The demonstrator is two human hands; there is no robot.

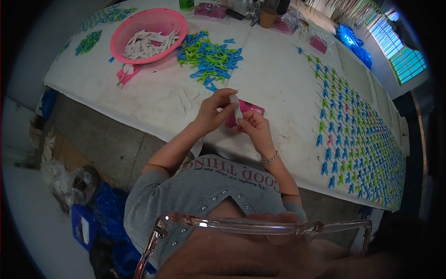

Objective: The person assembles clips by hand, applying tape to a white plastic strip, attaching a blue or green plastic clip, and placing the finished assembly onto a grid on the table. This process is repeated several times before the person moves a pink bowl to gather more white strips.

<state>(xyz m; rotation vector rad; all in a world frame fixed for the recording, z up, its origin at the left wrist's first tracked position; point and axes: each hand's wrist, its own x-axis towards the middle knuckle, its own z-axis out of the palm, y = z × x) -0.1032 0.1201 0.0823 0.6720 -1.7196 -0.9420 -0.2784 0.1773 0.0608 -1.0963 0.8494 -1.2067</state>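
Between my hands is a small white strip (236, 107), upright and slightly curved. My left hand (214, 111) pinches its upper part with thumb and fingers. At its lower end, my right hand (255, 130), with a beaded bracelet on the wrist, closes its fingertips on the strip. Just behind and below the hands lies a flat dark pink block (253, 108) on the white table, partly covered by them. Blue and green clothespins (209, 58) form a loose pile beyond my left hand. A few thin whitish strands (186, 101) lie to the left.
A pink basin (148, 16) holds many white strips (151, 44). Beside it is a small pink piece (126, 72) with thin tools. Rows of clothespins (353, 135) on thin stems cover the right side of the white table (278, 60). Blue bags (109, 218) are on the floor at left.
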